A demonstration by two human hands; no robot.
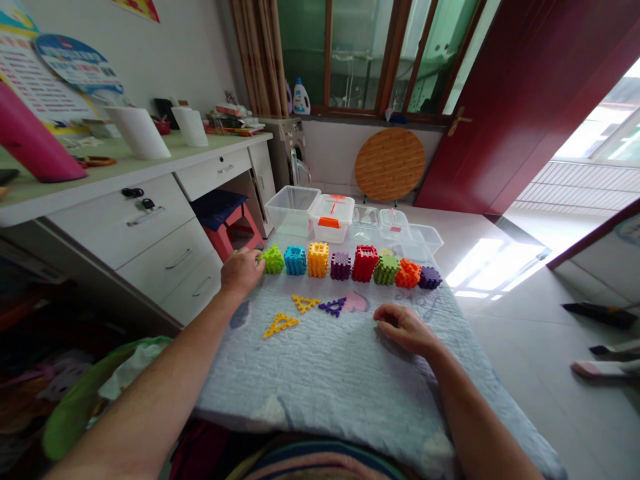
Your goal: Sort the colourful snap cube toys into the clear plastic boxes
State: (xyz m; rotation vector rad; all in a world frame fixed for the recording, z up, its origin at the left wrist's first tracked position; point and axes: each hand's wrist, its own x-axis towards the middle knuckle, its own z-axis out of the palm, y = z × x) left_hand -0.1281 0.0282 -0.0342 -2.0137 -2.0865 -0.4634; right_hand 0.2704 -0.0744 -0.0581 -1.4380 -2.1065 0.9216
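Observation:
My left hand (242, 275) is at the left end of a row of plastic building blocks, its fingertips closed on the side of a lime green block (273, 260). To the right stand a blue block (295, 261), a yellow block (319, 259), a purple block (341, 266), a red block (365, 263), a green block (387, 269), an orange block (409, 273) and a dark purple block (431, 277). My right hand (404, 327) rests on the cloth, fingers loosely curled, thumb apart, holding nothing. Between the hands lie two yellow triangle pieces (281, 325) and a purple triangle piece (333, 307).
Behind the row stand a clear bin (293, 207), a lidded box with orange latches (331, 217) and smaller clear containers (393, 223). The cloth-covered table (320, 380) has a desk with drawers (150, 223) and a stool (225, 213) to its left.

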